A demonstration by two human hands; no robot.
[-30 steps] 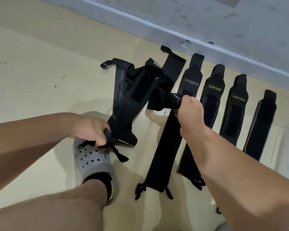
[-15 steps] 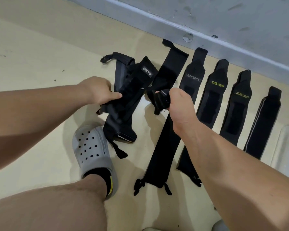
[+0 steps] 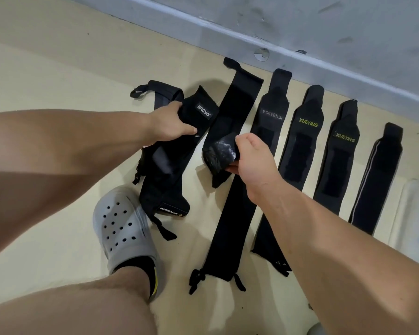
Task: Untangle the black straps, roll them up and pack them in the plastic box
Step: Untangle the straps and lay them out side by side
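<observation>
A tangled bundle of black straps [image 3: 165, 175] lies on the beige floor above my foot. My left hand [image 3: 169, 124] grips its upper part, beside a strap end with a white label [image 3: 203, 111]. My right hand [image 3: 249, 155] pinches a bunched black strap end [image 3: 219, 153] lifted off the floor. Several straps lie flat in a row to the right: a plain long one [image 3: 230, 226], one marked BOKEERSI [image 3: 272, 112], two marked XUEYING [image 3: 307, 124], and one with a grey edge stripe [image 3: 380, 170]. The clear plastic box [image 3: 414, 213] shows at the right edge.
My grey clog [image 3: 121, 228] stands on the floor just below the tangled bundle, with my bare knee in front. A grey wall and skirting [image 3: 276, 32] run across the top, close behind the strap ends.
My left hand has moved up from near the clog to the top of the bundle. The bundle has dropped lower onto the floor. My right hand has shifted slightly down with its strap end.
</observation>
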